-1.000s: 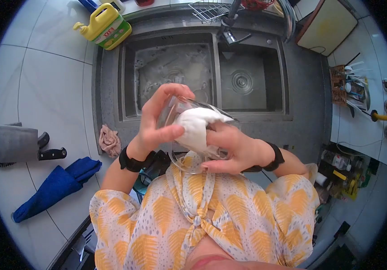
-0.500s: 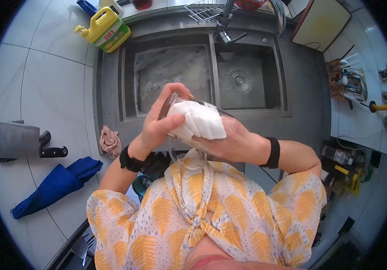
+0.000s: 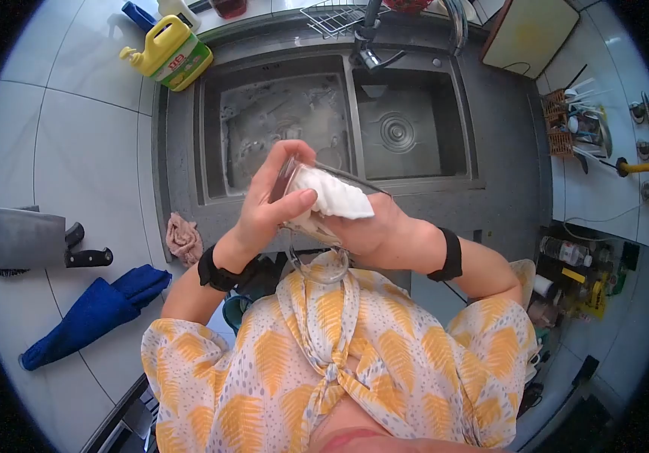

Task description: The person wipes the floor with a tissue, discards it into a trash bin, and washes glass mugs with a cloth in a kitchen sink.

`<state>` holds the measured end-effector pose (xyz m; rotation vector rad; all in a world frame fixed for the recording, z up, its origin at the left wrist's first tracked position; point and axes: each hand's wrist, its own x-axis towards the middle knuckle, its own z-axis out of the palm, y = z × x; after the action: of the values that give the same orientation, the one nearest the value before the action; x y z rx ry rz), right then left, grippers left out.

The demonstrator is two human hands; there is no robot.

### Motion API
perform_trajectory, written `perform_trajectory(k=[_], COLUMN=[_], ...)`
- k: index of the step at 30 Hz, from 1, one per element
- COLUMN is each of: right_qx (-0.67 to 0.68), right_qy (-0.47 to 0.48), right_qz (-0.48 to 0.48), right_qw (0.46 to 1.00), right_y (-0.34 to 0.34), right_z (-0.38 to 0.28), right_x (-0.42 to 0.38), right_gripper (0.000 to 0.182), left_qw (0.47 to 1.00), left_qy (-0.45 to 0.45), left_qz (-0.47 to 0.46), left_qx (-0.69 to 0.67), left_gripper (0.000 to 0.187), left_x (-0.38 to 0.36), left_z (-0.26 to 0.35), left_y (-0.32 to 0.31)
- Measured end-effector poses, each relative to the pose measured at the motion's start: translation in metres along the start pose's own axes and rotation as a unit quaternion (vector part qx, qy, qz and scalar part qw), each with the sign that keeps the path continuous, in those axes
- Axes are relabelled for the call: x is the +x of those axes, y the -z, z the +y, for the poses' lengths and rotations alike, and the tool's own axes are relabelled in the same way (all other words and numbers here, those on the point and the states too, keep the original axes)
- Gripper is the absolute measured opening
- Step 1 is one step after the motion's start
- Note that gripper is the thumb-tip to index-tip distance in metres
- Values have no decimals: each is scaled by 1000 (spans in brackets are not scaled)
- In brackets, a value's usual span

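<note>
My left hand (image 3: 264,198) is wrapped round the base end of a clear glass jug (image 3: 324,266), which lies tilted on its side in front of my chest with its looped handle toward me. My right hand (image 3: 381,230) reaches in at the jug's mouth, its fingers on a crumpled white cloth or paper towel (image 3: 337,196) that shows through the glass. Some of the right fingers are hidden behind the white sheet.
Beyond my hands is a double sink (image 3: 355,189), its left basin holding sudsy water. A yellow detergent jug (image 3: 170,57) stands at the back left. On the left counter lie a cleaver (image 3: 26,240), a blue cloth (image 3: 98,313) and a pinkish rag (image 3: 183,238).
My right hand has shifted slightly within the jug. The white sheet is now more bunched and covers less of the glass. The left hand keeps its hold, and the view has moved a little.
</note>
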<state>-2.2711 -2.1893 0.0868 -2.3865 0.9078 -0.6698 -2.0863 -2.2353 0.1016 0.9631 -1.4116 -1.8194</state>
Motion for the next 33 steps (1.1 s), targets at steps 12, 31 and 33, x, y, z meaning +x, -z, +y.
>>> perform_trajectory(k=[12,31,33], right_qx=[223,534,460], right_qy=[-86,-364,-455], right_qz=[109,-11,43], right_qw=[965,763,761], right_y=[-36,-87,-90], right_z=[31,66,75], right_x=[27,68,58], right_gripper=[45,40,30], left_qw=[981,936,921], left_qy=[31,-246,-270], left_qz=[126,251,256], left_qx=[-146,5,114], left_gripper=[53,93,92], left_x=[4,-9,-10], left_z=[-29,-83,-75], left_y=[47,93,97])
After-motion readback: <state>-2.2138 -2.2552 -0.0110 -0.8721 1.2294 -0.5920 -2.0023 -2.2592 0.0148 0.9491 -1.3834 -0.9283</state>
